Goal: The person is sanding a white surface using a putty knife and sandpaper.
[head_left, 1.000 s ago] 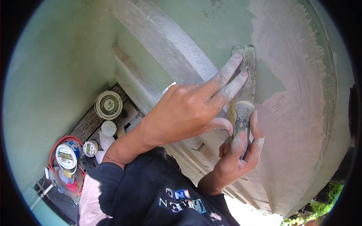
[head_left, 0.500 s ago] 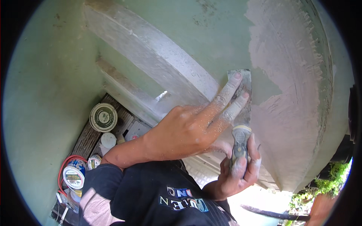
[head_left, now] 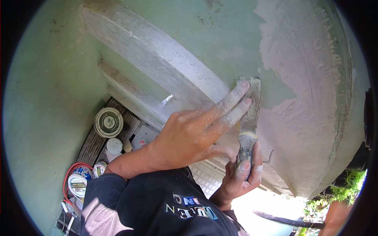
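Note:
My right hand [head_left: 243,177] is wrapped around the grey handle of a putty knife [head_left: 252,103], thumb and fingers pressed against it. The smeared metal blade points away from me. Two outstretched fingers of my left hand [head_left: 193,135], coated in pale dust, lie on the blade's left part. The left thumb reaches toward the handle; its remaining fingers are tucked out of sight. Behind the blade is a green curved surface [head_left: 232,43], with a broad patch of pinkish-grey filler [head_left: 303,78] on its right side. I cannot tell whether the blade's edge touches that surface.
Pale raised ribs [head_left: 157,47] run diagonally across the surface. At the lower left, a round lidded can [head_left: 108,122], a small white-topped container [head_left: 114,146], a labelled tub [head_left: 77,185] and a red hose [head_left: 66,183] crowd around dark boards. Green foliage [head_left: 350,187] shows at the lower right.
The putty knife and my right hand have shifted slightly left. My left hand has moved left too, its fingers still on the blade.

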Available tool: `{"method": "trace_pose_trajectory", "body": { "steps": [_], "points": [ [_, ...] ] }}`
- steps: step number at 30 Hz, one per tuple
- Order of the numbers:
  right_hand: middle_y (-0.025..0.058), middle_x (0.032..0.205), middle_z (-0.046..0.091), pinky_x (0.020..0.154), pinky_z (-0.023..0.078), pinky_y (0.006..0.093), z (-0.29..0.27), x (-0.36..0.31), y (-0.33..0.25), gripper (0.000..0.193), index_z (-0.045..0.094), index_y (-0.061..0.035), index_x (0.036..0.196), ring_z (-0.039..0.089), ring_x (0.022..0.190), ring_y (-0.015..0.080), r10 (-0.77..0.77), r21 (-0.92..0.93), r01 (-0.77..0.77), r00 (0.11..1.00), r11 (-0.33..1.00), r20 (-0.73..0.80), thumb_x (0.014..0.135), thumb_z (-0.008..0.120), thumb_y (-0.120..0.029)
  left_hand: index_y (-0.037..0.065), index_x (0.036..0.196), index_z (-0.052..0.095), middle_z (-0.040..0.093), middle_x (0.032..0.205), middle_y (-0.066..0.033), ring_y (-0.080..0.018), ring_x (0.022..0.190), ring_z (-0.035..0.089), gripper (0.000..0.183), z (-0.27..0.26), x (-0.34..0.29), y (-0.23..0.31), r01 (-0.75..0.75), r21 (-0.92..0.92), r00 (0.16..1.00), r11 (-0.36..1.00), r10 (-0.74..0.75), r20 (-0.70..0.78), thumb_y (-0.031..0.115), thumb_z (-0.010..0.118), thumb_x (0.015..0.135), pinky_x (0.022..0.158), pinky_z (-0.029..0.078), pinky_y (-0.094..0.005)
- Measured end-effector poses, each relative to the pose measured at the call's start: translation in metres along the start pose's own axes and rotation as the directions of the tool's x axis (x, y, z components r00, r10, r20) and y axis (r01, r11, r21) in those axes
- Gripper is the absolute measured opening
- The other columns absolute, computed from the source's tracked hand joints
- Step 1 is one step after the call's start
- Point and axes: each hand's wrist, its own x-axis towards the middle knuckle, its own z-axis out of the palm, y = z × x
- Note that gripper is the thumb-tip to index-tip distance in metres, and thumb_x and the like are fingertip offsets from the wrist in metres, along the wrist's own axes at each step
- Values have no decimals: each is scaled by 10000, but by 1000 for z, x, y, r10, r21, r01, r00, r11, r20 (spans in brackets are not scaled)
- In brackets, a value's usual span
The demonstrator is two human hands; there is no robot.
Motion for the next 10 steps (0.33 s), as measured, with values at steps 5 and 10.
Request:
{"method": "trace_pose_trajectory", "body": {
  "steps": [5,10],
  "points": [
    [129,913,674,450,291,189,16,18,-15,621,521,98,1453,422,505,38,91,86,-88,995,992,-34,1021,593,-343,6,1447,580,512,1559,-204,-283,1024,757,920,-4,7,2,43,54,997,998,-39,-72,457,842,689,756,616,-309],
    [230,1076,710,457,304,182,0,0,-15,639,509,89,1464,446,526,33,77,56,-79,996,995,34,1008,609,-348,9,1446,583,500,1567,-214,-264,1002,760,882,-9,0,4,47,61,999,997,-48,1,485,808,737,758,615,-302]
  ]
}}
